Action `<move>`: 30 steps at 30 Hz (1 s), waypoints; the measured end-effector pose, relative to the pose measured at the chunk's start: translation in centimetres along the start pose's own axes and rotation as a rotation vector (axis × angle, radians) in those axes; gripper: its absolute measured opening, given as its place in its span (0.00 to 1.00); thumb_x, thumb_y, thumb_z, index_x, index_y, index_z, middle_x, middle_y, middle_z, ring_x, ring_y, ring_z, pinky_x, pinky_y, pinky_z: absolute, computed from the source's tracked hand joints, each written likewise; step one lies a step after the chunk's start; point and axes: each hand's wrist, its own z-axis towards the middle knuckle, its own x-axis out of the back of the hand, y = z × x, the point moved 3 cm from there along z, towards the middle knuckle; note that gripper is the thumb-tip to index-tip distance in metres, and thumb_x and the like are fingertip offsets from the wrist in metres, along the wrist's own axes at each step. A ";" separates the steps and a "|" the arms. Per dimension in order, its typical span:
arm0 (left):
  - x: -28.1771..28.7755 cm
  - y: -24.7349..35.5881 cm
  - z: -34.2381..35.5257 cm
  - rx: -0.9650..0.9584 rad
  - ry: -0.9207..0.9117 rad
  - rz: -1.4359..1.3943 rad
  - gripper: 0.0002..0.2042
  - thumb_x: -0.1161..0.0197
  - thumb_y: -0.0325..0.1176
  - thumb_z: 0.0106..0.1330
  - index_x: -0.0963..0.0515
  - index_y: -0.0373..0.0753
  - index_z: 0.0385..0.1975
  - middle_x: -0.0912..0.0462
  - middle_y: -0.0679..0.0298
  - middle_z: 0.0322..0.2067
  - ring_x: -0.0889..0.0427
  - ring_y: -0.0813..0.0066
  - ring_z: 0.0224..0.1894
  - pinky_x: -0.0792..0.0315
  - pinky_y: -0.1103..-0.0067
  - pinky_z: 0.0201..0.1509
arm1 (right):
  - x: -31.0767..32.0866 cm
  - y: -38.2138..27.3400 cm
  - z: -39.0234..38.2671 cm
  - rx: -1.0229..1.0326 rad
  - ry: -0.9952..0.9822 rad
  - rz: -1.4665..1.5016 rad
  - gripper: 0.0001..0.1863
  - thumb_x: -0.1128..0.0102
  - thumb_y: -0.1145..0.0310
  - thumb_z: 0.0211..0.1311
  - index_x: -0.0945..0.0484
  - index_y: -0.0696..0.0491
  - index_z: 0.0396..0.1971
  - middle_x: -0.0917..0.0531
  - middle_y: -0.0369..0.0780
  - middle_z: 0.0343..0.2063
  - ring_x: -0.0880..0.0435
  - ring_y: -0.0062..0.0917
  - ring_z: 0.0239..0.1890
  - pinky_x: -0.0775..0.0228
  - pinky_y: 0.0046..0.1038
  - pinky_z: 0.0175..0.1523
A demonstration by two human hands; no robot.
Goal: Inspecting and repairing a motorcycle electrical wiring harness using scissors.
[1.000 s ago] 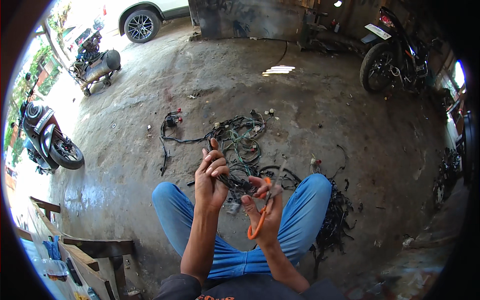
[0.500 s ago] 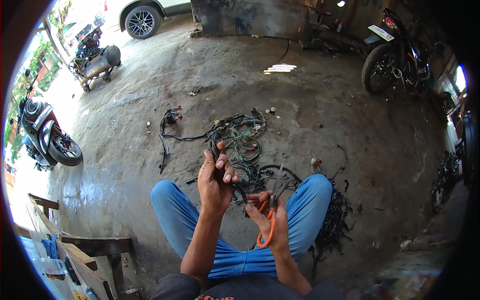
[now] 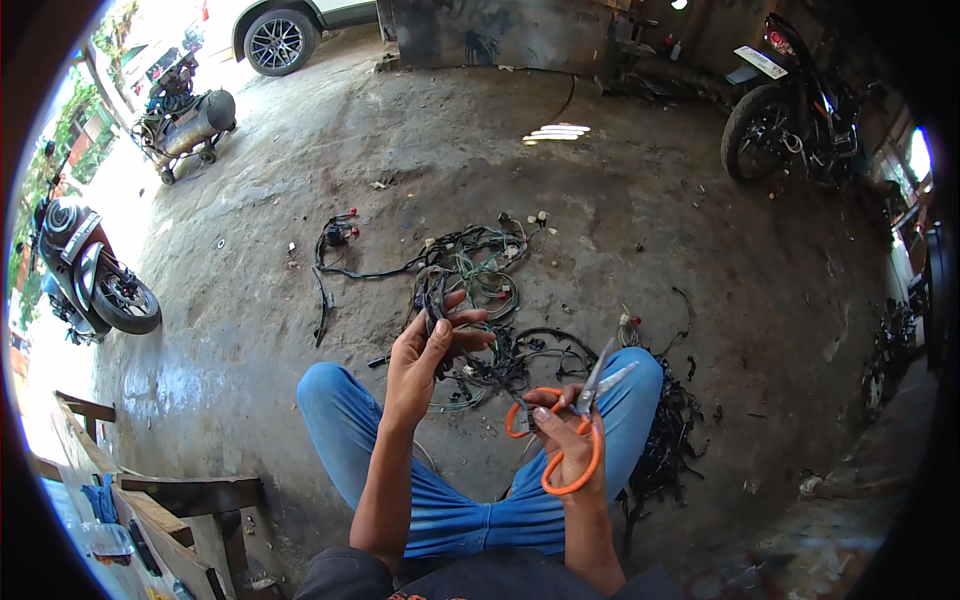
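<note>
My left hand (image 3: 410,365) is closed on a dark bundle of the wiring harness (image 3: 431,290), thumb on the near side and some fingers stretched to the right. In my right hand (image 3: 572,440) are scissors (image 3: 591,388) with orange handles, the blades parted and pointing away to the upper right. The right thumb and fingers also seem to pinch a dark wire end by the handle. Loose wires (image 3: 480,372) run between the two hands. The rest of the harness, with black, green and white connectors, lies tangled on the floor beyond my hands.
Black scraps (image 3: 675,430) are heaped beside my right knee. A small connector with wires (image 3: 628,325) lies beyond that knee. Motorcycles stand at left (image 3: 115,285) and far right (image 3: 765,135). A compressor (image 3: 200,125) and a white car (image 3: 285,35) are at the far left; a wooden bench (image 3: 165,510) is near left.
My right hand has moved right, away from the left, and the scissors have turned so their blades point up and right. My left hand has turned, its fingers now reaching right.
</note>
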 end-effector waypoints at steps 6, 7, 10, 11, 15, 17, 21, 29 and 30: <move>1.8 -0.3 0.3 -0.041 0.001 0.148 0.22 0.53 0.38 0.81 0.32 0.29 0.65 0.22 0.51 0.60 0.18 0.60 0.57 0.27 0.68 0.64 | -0.4 -1.4 0.0 0.234 0.019 -0.032 0.19 0.37 0.86 0.57 0.35 0.51 0.41 0.18 0.48 0.41 0.17 0.28 0.46 0.22 0.27 0.54; 1.9 -0.3 0.3 -0.064 0.012 0.189 0.21 0.53 0.39 0.81 0.31 0.31 0.65 0.22 0.54 0.61 0.18 0.63 0.58 0.28 0.69 0.64 | -0.4 -1.5 0.1 0.236 0.019 -0.032 0.19 0.37 0.86 0.57 0.35 0.51 0.41 0.18 0.48 0.41 0.17 0.28 0.46 0.22 0.27 0.54; 2.0 -0.2 0.1 -0.026 0.053 0.067 0.21 0.53 0.39 0.81 0.31 0.32 0.65 0.23 0.56 0.62 0.19 0.65 0.58 0.28 0.70 0.64 | -0.3 -1.6 0.2 0.238 0.012 -0.028 0.19 0.37 0.86 0.58 0.35 0.51 0.41 0.18 0.48 0.41 0.17 0.28 0.46 0.22 0.28 0.54; 2.0 -0.2 0.2 -0.029 0.053 0.068 0.21 0.53 0.39 0.81 0.31 0.32 0.65 0.23 0.56 0.62 0.19 0.65 0.58 0.28 0.70 0.64 | 0.0 -1.7 0.3 0.236 -0.009 -0.042 0.19 0.37 0.85 0.59 0.36 0.52 0.41 0.18 0.47 0.42 0.18 0.28 0.47 0.24 0.28 0.56; 2.0 -0.5 0.0 -0.047 0.110 0.101 0.21 0.51 0.38 0.80 0.32 0.33 0.67 0.23 0.56 0.60 0.19 0.67 0.55 0.26 0.71 0.61 | -0.2 -1.5 0.3 0.287 -0.019 -0.165 0.20 0.36 0.85 0.60 0.37 0.52 0.42 0.19 0.47 0.44 0.19 0.26 0.48 0.26 0.28 0.57; 1.9 -0.9 0.0 -0.039 0.112 0.115 0.21 0.50 0.37 0.80 0.32 0.33 0.67 0.23 0.58 0.60 0.19 0.70 0.54 0.26 0.72 0.60 | 0.0 -0.7 0.6 0.292 -0.040 -0.184 0.20 0.37 0.86 0.60 0.38 0.52 0.43 0.20 0.46 0.45 0.19 0.25 0.49 0.26 0.27 0.57; 2.6 -2.0 0.0 -0.095 0.121 0.436 0.18 0.46 0.37 0.79 0.27 0.34 0.62 0.21 0.62 0.54 0.20 0.76 0.48 0.27 0.79 0.53 | -0.5 -0.1 0.5 0.289 -0.053 -0.131 0.21 0.37 0.86 0.60 0.38 0.51 0.42 0.20 0.46 0.45 0.20 0.25 0.50 0.26 0.28 0.58; 1.9 -1.7 -2.5 0.130 0.155 1.103 0.20 0.42 0.46 0.74 0.20 0.29 0.45 0.18 0.42 0.41 0.19 0.45 0.45 0.28 0.64 0.51 | -0.7 1.5 1.7 0.364 -0.070 -0.156 0.20 0.40 0.87 0.62 0.40 0.51 0.42 0.21 0.47 0.45 0.20 0.25 0.48 0.27 0.26 0.57; 2.2 -1.8 -2.9 0.202 0.151 1.193 0.21 0.42 0.46 0.74 0.20 0.30 0.46 0.18 0.41 0.43 0.19 0.44 0.47 0.28 0.64 0.52 | -0.7 1.7 1.8 0.351 -0.071 -0.127 0.20 0.40 0.87 0.62 0.40 0.51 0.42 0.20 0.47 0.44 0.20 0.25 0.48 0.28 0.26 0.57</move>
